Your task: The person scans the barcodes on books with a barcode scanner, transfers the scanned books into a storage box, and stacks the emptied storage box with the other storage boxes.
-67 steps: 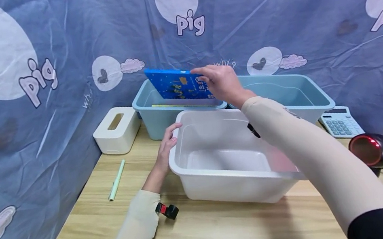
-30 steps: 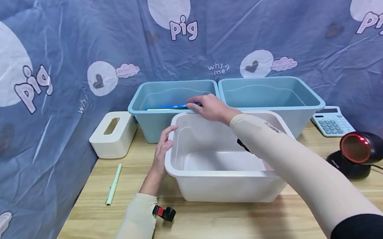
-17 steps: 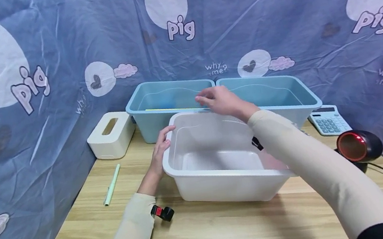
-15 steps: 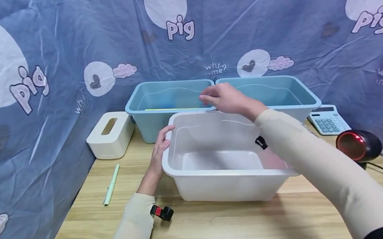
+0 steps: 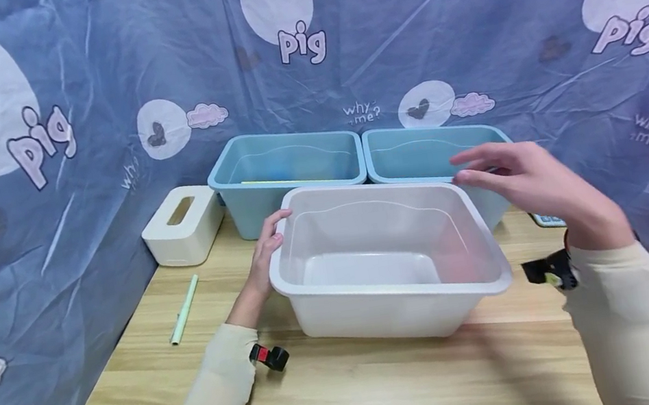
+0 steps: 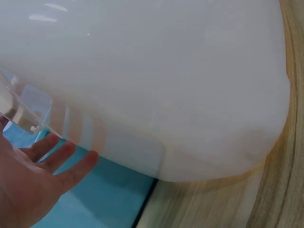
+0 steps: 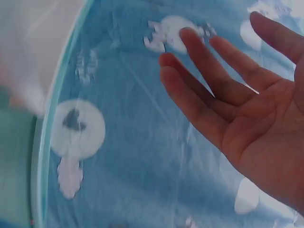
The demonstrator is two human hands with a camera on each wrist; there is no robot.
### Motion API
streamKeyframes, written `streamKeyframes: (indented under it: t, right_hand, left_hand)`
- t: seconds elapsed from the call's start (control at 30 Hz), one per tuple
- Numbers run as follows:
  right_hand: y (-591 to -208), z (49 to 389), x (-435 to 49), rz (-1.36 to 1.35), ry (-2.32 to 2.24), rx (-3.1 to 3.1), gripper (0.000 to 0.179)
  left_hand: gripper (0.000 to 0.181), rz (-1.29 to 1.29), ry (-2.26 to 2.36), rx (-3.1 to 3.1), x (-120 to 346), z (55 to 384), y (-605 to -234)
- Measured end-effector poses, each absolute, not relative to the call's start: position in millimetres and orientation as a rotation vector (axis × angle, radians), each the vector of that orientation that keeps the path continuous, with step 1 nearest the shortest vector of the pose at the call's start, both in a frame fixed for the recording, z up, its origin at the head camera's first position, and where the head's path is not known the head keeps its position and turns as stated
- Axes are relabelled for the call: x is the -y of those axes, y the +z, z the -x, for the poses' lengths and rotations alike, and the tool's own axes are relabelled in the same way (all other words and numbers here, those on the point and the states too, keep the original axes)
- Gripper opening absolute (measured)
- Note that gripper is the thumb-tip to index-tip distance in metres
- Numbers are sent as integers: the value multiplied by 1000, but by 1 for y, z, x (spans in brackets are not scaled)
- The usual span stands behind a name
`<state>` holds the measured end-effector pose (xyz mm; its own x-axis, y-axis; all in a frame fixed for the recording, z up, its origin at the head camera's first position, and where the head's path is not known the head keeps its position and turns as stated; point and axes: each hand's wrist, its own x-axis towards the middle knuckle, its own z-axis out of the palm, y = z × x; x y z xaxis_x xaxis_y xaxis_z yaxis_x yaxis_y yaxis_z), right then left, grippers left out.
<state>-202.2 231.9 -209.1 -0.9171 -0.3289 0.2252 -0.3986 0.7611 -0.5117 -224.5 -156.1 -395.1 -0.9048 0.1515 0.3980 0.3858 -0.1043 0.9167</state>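
My left hand (image 5: 259, 257) is at the left end of a white plastic bin (image 5: 370, 303), its fingers at the rim. In the left wrist view its fingers (image 6: 78, 171) are spread and fairly straight, with tips against the bin's outer wall. My right hand (image 5: 520, 178) is in the air right of the white bin, in front of the right blue bin (image 5: 436, 133). It holds nothing; the right wrist view shows its fingers (image 7: 209, 71) loosely bent and apart. Inside the left blue bin (image 5: 291, 139), a yellow edge (image 5: 284, 182) shows near the front rim.
Left of the blue bins stands a white tissue box (image 5: 171, 241). A pale green pen (image 5: 185, 310) lies on the wooden table (image 5: 351, 392). A light blue calculator (image 5: 548, 220) is mostly hidden behind my right hand. A blue patterned cloth (image 5: 203, 46) hangs around the table.
My right hand lowered a flat blue box into the left blue bin, let go, and moved right, away from the bin. My left hand stayed at the white bin's end.
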Motion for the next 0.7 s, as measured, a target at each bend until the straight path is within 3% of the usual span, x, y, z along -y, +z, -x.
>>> streamKeyframes:
  t: [0.2, 0.43, 0.7]
  right_hand:
    - [-241, 181, -267, -416, 912, 2739, 43]
    - [-289, 174, -274, -256, 1132, 2852, 59]
    - [-304, 179, -268, -230, 1042, 2855, 61]
  left_hand:
    - [60, 609, -2148, 1995, 161, 224, -393]
    - [57, 571, -2109, 2067, 162, 224, -392]
    - [57, 557, -2065, 2088, 163, 223, -390]
